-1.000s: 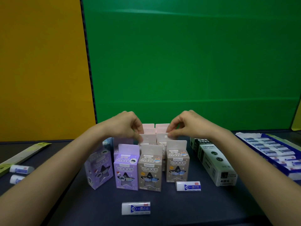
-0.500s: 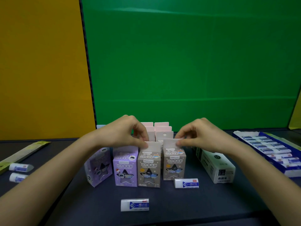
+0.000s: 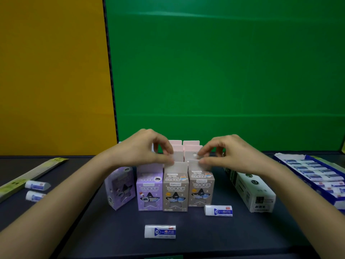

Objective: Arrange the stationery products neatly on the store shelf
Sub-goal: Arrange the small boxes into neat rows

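Legible print is limited: the white carton (image 3: 250, 191) at right carries a round "0.5" mark. The Chinese titles on the front boxes and the blue labels on the erasers are too blurred to read. The front row on the dark tabletop (image 3: 233, 238) holds four upright star-window boxes. These are two purple boxes (image 3: 149, 189), the outer one turned at an angle, and two tan boxes (image 3: 175, 191). Directly behind the tan pair stand the rear boxes (image 3: 191, 143), in two columns of pink hang tabs. Their full count is hidden by the hands. Four loose erasers (image 3: 160, 231) lie flat: one at front centre, one just right of the tan pair, and two at far left. One blue tray (image 3: 291, 166) of erasers sits at far right, and one long yellow-green pack (image 3: 31, 174) lies at far left. The left hand (image 3: 147, 148) pinches thumb against forefinger on the left edge of a rear-box tab in the left column. The right hand (image 3: 229, 154) pinches the right edge of the holed tab in the right column. Both pinch points lie just above the tan boxes' own tabs. Contact with those tabs cannot be determined.
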A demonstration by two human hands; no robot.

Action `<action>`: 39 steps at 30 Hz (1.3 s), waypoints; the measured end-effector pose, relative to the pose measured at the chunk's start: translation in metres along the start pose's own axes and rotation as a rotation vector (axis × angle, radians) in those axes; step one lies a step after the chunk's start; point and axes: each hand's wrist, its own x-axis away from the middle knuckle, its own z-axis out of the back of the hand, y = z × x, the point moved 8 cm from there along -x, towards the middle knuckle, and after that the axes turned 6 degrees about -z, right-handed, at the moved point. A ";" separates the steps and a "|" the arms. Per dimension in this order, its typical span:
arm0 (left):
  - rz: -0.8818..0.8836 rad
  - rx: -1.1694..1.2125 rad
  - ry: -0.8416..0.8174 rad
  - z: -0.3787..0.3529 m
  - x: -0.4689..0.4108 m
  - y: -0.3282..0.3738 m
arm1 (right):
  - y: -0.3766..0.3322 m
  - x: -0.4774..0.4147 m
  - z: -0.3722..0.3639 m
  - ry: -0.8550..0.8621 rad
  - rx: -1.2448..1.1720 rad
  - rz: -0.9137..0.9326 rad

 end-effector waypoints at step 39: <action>0.118 -0.045 0.072 0.041 0.037 -0.136 | -0.072 -0.141 -0.073 -0.110 0.383 -0.090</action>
